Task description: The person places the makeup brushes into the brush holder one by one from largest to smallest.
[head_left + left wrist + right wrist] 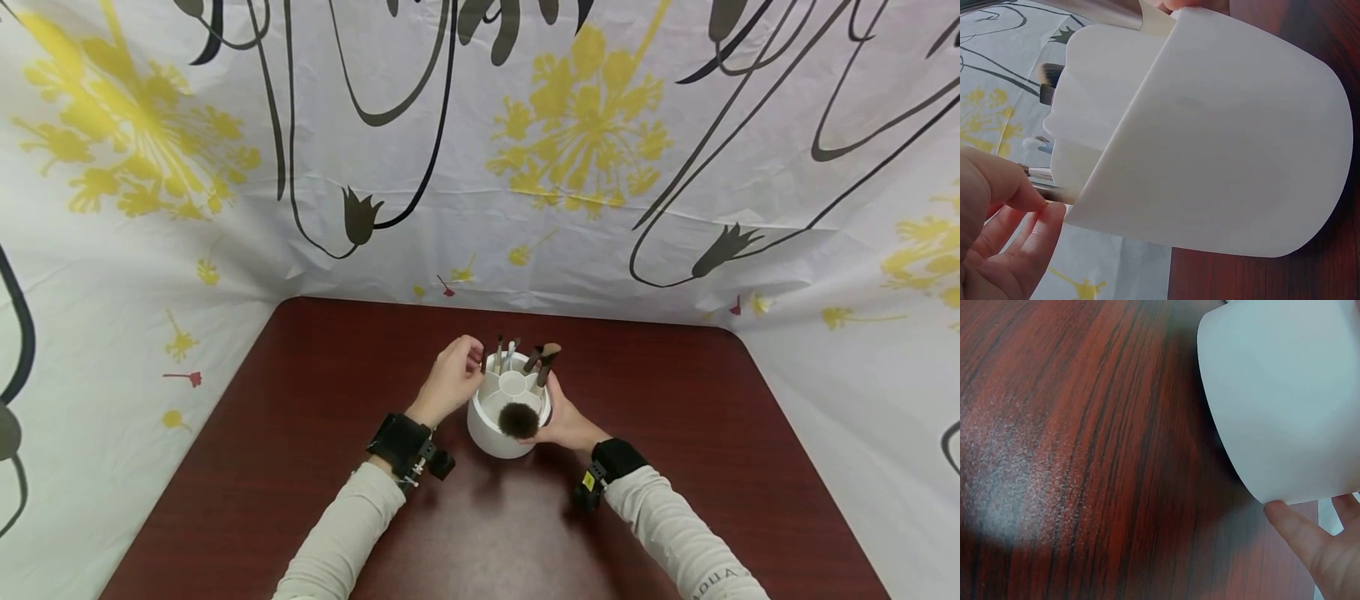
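A white makeup brush holder (486, 432) with several compartments stands on the dark red table. My left hand (455, 372) is at the holder's left rim, and its thumb and fingertips pinch a thin dark makeup brush (1054, 193). The lower end of that brush is hidden inside the holder. Against the right side of the holder, my right hand (570, 425) grips the wall, with the thumb (1294, 526) towards me. A large fluffy brush (519, 420) leans out at the front, and an angled brush (550, 354) stands at the right.
More slim brushes (511, 350) rise from the back compartments. The wood-grain table (360, 350) extends to both sides and towards me. A white patterned cloth (420, 150) hangs behind the table and along its sides.
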The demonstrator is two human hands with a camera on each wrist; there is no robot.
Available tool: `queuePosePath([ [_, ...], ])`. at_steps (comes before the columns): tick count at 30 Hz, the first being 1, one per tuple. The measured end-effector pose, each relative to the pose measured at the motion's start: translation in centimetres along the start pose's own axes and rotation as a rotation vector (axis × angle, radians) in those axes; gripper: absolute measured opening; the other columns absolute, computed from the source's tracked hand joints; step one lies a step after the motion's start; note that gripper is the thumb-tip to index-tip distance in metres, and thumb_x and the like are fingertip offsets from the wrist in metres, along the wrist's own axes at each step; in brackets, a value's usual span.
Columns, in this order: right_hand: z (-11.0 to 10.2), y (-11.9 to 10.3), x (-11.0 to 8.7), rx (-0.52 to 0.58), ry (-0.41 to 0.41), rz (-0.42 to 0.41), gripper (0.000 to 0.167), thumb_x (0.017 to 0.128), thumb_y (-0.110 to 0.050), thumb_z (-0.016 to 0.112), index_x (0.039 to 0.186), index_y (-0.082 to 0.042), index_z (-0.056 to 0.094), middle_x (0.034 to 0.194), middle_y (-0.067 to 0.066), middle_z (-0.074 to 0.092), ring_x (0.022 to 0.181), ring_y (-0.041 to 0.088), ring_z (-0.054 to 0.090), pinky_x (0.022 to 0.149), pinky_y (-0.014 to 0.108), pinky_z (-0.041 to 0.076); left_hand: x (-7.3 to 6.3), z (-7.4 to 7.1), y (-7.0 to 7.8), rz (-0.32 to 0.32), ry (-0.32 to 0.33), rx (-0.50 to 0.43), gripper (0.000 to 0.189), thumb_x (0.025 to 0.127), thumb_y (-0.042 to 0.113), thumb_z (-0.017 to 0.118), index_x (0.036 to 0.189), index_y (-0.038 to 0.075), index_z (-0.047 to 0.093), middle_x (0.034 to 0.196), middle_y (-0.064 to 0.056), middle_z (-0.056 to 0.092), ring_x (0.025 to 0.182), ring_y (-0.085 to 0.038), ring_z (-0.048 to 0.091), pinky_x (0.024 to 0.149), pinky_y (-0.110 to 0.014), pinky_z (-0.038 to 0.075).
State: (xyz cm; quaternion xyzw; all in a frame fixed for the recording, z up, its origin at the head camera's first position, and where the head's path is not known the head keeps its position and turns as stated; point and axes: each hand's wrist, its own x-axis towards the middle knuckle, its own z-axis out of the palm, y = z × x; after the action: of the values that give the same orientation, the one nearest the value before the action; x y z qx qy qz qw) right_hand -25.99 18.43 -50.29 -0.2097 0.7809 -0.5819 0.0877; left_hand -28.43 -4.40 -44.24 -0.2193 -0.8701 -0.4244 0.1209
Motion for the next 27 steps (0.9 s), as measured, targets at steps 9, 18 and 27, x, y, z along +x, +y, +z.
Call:
queuePosePath([
  [9, 0.0, 0.1, 0.1, -0.023, 0.010, -0.012, 0.121, 0.054, -0.005, 0.085, 0.145, -0.017, 0.005, 0.143, 0.014, 0.028, 0.128, 0.025, 0.027, 0.101, 0.029, 0.024, -0.1, -0.9, -1.0, -0.046, 0.059, -0.021, 0.021, 0.079, -0.005, 0.054, 0.099, 0.000, 0.053, 0.091, -0.008, 0.055, 0.081, -0.019, 0.056, 0.071, -0.030, 0.049],
  [18, 0.0, 0.0, 0.1, 0.000, 0.005, -0.022, 0.122, 0.055, -0.002, 0.084, 0.145, -0.019, 0.004, 0.145, 0.012, 0.026, 0.129, 0.025, 0.025, 0.098, 0.016, 0.023, -1.0, -1.1, -4.1, -0.251, 0.043, -0.018, 0.021, 0.082, 0.002, 0.057, 0.102, 0.002, 0.053, 0.096, -0.011, 0.054, 0.085, -0.023, 0.059, 0.071, -0.035, 0.050],
  [27, 0.1, -2.0, -0.2, -0.018, -0.003, -0.007, 0.119, 0.055, 0.007, 0.081, 0.144, -0.007, 0.002, 0.142, 0.020, 0.027, 0.127, 0.030, 0.025, 0.100, 0.041, 0.024, -2.1, -0.5, -6.6, -0.345, 0.024, 0.016, 0.029, 0.076, 0.001, 0.062, 0.104, -0.003, 0.053, 0.095, -0.016, 0.054, 0.080, -0.026, 0.062, 0.070, -0.035, 0.051],
])
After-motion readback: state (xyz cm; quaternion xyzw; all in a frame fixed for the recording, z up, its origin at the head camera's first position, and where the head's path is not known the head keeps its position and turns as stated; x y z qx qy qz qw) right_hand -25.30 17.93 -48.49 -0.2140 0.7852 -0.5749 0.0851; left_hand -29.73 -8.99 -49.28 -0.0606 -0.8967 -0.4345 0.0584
